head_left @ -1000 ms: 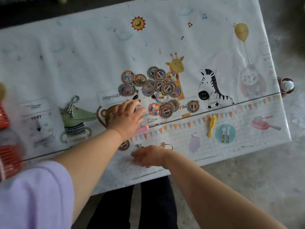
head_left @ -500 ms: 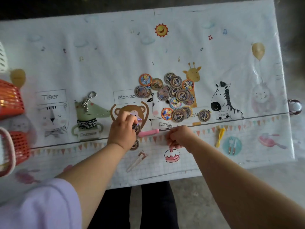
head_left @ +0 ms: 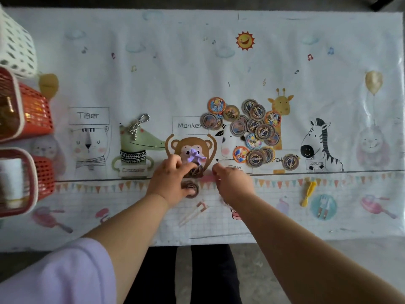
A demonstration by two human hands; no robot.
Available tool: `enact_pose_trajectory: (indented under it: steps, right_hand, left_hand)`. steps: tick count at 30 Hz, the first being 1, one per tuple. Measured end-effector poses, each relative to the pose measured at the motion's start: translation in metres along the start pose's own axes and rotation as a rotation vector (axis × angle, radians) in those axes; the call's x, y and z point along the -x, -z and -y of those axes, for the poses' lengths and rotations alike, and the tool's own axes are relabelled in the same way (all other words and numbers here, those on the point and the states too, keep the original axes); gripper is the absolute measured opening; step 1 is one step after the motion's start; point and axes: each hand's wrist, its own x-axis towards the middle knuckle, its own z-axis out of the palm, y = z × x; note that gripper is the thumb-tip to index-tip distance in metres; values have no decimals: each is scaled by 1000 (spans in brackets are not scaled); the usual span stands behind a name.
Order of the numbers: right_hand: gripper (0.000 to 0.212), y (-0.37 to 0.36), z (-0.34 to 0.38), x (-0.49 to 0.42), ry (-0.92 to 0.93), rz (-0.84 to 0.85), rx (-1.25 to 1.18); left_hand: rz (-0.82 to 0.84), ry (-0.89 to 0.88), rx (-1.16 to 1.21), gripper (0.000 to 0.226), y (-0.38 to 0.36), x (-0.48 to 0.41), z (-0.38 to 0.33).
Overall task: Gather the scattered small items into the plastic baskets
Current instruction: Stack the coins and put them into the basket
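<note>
Several round picture discs (head_left: pixel 252 128) lie heaped at mid-table. My left hand (head_left: pixel 172 181) pinches a small purple toy figure (head_left: pixel 194 156) over the printed monkey, with two brown discs (head_left: pixel 191 188) under its fingers. My right hand (head_left: pixel 233 182) is curled just to the right, its fingers closed on the right end of a pink stick (head_left: pixel 207 178) that lies between the hands. At the left edge stand a white basket (head_left: pixel 16 44) and two orange baskets (head_left: pixel 36 110) (head_left: pixel 43 178).
A ball chain (head_left: pixel 138 126) lies on the printed crocodile. Beige tweezers (head_left: pixel 194 212) rest near the front edge of the table (head_left: pixel 153 62), below my hands. A yellow plastic piece (head_left: pixel 308 191) lies at the right front. One disc (head_left: pixel 290 161) sits apart by the zebra.
My right hand moved up from the table's front edge and then left onto the pink stick. My left hand picked up the purple figure. The view swung left, showing the baskets.
</note>
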Motion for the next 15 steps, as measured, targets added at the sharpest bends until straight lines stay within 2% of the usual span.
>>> enact_pose_trajectory:
  steps: [2,4,6,9,12,15]
  right_hand:
    - [21,-1,-3,-2,-26,-20,35]
    - [22,-4,-5,1,-26,20,34]
    - [26,-9,-5,8,20,90,77]
    - [34,-15,2,16,71,262,135]
    - [32,-15,9,15,93,314,33]
    - [30,-17,22,8,95,362,-258]
  left_hand:
    - [3,59,-19,74,1,-4,1]
    - [-33,140,74,87,3,-8,5]
    - [-32,177,140,98,3,-10,8]
    - [-25,154,59,109,4,-4,8]
    - [-18,36,-43,103,-3,7,5]
    - [-95,-15,35,72,-8,10,7]
